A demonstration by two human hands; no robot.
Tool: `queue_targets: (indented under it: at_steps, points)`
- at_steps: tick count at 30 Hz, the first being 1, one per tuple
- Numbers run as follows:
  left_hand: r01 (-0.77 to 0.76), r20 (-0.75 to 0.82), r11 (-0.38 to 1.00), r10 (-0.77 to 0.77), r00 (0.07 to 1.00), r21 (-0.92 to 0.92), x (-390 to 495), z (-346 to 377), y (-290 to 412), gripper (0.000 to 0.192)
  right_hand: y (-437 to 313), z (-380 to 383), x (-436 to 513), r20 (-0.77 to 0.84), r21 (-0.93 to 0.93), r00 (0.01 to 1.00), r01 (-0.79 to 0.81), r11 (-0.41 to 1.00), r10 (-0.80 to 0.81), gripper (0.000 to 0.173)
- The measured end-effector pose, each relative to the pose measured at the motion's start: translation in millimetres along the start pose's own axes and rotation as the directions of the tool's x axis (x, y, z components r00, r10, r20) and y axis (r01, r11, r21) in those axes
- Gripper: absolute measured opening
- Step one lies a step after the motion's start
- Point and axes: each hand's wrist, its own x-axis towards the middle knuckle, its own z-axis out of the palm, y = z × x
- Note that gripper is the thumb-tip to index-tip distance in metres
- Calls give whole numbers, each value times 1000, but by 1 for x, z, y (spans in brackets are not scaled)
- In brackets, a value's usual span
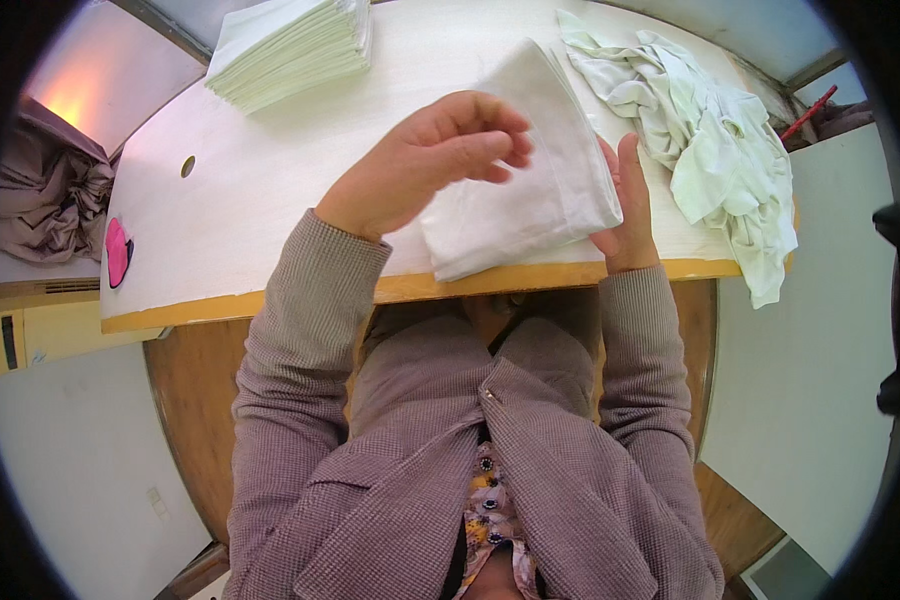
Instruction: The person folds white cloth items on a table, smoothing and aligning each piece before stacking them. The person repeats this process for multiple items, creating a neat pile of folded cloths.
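Note:
A folded white cloth (525, 187) lies at a slant on the white tabletop, its lower corner close to the front edge. Over its left part hovers my left hand (450, 154), fingers bent and apart, with nothing in them. My right hand (626, 202) stands on edge at the cloth's right side, thumb raised; its fingers are partly hidden behind the cloth, so a grip cannot be made out. A neat stack of folded white cloths (292, 56) sits at the back left. To the right lies a loose heap of crumpled white cloth (709, 135).
The white table (217, 247) has a wooden front edge and a small round hole at the left. Near its left corner lies a pink and black item (118, 251). Brown fabric (52, 195) is bunched beyond that side. Some heaped cloth hangs over the front right edge.

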Motion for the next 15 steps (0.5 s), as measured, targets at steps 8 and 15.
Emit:
queue_targets:
  at_steps: [8, 15]
  points:
    - [373, -548, 908, -216, 808, 192, 0, -109, -75, 31, 3, -47, 19, -227, -407, 955, -271, 873, 190, 63]
    - [319, -360, 879, -187, 914, 355, 13, -113, -96, 39, -33, -49, 15, -52, -547, 999, -17, 837, -14, 56]
